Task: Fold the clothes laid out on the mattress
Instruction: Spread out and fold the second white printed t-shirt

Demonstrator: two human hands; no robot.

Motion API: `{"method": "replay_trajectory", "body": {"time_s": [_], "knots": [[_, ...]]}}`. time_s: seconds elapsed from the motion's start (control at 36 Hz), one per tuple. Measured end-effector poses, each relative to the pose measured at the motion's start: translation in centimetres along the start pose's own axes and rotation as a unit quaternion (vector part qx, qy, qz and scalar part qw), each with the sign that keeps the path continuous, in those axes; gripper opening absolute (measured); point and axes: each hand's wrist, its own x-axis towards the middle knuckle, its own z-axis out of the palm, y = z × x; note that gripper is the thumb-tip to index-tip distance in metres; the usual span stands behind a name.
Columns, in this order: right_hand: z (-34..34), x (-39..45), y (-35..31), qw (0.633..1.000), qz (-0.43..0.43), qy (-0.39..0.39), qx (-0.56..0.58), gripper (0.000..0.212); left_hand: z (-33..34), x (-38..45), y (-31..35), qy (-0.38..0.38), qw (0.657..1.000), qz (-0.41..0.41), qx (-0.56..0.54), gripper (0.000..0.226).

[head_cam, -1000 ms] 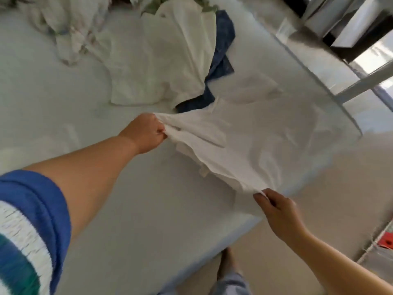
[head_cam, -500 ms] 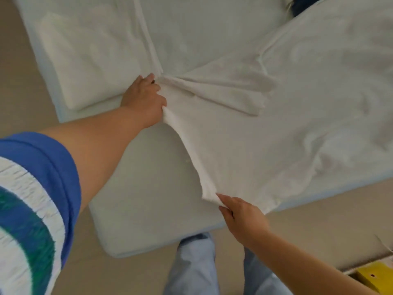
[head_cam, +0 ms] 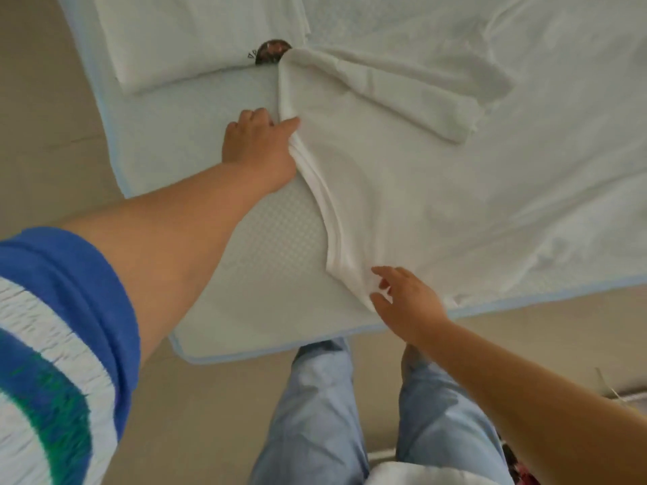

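Note:
A white T-shirt (head_cam: 437, 204) lies spread on the white mattress (head_cam: 266, 281), one sleeve (head_cam: 430, 99) folded across its upper part. My left hand (head_cam: 259, 148) grips the shirt's bunched left edge, with the thumb lying on top of the cloth. Over the shirt's near corner by the mattress edge, my right hand (head_cam: 409, 302) has its fingers spread and holds nothing. A folded white garment (head_cam: 182, 40) with a dark round print (head_cam: 271, 52) lies at the mattress's far left.
The mattress has a light blue border (head_cam: 525, 299) and sits low on a beige floor (head_cam: 52, 117). My legs in light blue trousers (head_cam: 315, 414) stand at its near corner. A white object (head_cam: 420, 476) shows at the bottom edge.
The view has tilted down toward my legs. My right hand has let go of the shirt's corner and opened. My left hand keeps its hold, now lower on the shirt's edge.

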Motion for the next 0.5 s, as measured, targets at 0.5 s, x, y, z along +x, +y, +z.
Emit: {"method": "replay_trajectory", "body": {"time_s": [0.5], "knots": [[-7.4, -3.5, 16.9, 0.951, 0.258, 0.093, 0.141, 0.042, 13.5, -18.1, 16.9, -0.181, 0.665, -0.42, -0.591, 0.019]]}}
